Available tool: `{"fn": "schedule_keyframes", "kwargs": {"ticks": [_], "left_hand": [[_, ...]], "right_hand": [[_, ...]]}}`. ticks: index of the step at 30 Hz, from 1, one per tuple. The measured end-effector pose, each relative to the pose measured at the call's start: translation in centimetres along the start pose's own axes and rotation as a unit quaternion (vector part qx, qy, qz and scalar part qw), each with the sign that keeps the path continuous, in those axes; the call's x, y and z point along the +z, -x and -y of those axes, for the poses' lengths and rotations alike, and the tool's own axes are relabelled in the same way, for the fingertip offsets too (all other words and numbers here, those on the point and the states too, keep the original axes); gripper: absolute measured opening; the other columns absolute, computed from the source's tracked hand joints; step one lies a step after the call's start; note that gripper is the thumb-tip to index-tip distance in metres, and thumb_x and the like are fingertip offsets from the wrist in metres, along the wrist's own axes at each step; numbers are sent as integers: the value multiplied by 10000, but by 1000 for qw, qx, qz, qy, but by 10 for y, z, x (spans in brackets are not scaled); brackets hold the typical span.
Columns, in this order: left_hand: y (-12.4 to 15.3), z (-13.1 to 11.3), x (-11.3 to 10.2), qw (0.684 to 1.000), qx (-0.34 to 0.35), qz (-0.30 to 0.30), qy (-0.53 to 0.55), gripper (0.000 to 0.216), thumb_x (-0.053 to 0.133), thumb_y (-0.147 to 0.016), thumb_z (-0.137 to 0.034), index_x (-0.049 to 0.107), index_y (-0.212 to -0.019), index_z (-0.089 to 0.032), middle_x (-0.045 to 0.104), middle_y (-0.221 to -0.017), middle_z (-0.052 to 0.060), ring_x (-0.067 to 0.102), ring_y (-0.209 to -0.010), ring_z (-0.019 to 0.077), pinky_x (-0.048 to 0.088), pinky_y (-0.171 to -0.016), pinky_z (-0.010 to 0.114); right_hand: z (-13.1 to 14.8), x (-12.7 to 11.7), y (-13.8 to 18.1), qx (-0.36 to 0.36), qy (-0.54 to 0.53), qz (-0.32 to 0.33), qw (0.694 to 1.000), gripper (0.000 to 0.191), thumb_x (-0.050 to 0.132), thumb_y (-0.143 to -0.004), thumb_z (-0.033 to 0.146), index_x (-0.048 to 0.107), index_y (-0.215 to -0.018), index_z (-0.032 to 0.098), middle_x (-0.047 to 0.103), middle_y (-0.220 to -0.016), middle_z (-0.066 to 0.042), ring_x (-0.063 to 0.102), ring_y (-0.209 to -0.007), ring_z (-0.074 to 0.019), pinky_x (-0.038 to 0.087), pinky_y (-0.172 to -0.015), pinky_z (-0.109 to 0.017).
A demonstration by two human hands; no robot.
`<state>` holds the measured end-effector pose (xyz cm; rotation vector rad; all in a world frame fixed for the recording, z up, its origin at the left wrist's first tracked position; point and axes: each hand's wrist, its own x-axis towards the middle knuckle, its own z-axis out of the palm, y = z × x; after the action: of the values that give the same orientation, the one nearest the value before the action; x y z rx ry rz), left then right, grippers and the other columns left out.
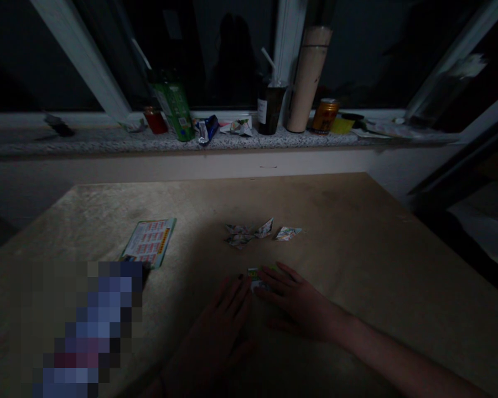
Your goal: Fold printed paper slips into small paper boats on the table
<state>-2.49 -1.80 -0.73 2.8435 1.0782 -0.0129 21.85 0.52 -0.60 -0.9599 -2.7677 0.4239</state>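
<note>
A small piece of printed paper (255,279) lies on the tan table (357,260) in dim light. My left hand (222,326) lies flat beside it, fingers stretched out, fingertips touching its left edge. My right hand (299,301) rests flat too, its fingers pressing down on the paper's right part. Most of the paper is hidden under my fingers. Beyond my hands sit three small folded paper pieces (259,232) in a row.
A printed sheet (149,241) lies at the left of the table, above a pixelated patch. On the stone window sill (87,141) stand a green carton (175,109), a red can (155,120), a dark cup with straw (269,105), a tall tube (309,77), an orange can (325,115).
</note>
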Motion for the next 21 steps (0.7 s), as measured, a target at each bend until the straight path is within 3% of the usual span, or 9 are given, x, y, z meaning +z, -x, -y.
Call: {"fn": "schedule_keyframes", "kwargs": {"ticks": [6,10,21], "left_hand": [[-2,-2,-2,1000,2,7,-10,608,384,-919,-459,296,-1417,-122,236,-1497,120,174,-1374,281,150,-1111,459],[-2,-3,0,1000,4,-22,-17,603,378,-917,-471,324,-1403,-120,264,-1488,117,207,-1368,265,155,-1113,436],[-6,-5,-4,999,-29,-33,11,808,439,-858,-568,150,-1459,-111,165,-1516,121,162,-1378,280,171,-1111,434]], "right_hand": [[-1,-1,2,-12,6,-2,1000,530,457,-905,456,377,-1378,231,262,-1493,-88,204,-1376,-225,101,-1126,-467],[-1,-1,0,-3,0,14,1000,549,429,-902,509,378,-1378,240,251,-1498,-81,188,-1380,-227,89,-1130,-463],[0,-1,-2,3,-31,14,999,538,436,-905,490,384,-1373,229,238,-1503,-80,151,-1389,-215,59,-1134,-453]]}}
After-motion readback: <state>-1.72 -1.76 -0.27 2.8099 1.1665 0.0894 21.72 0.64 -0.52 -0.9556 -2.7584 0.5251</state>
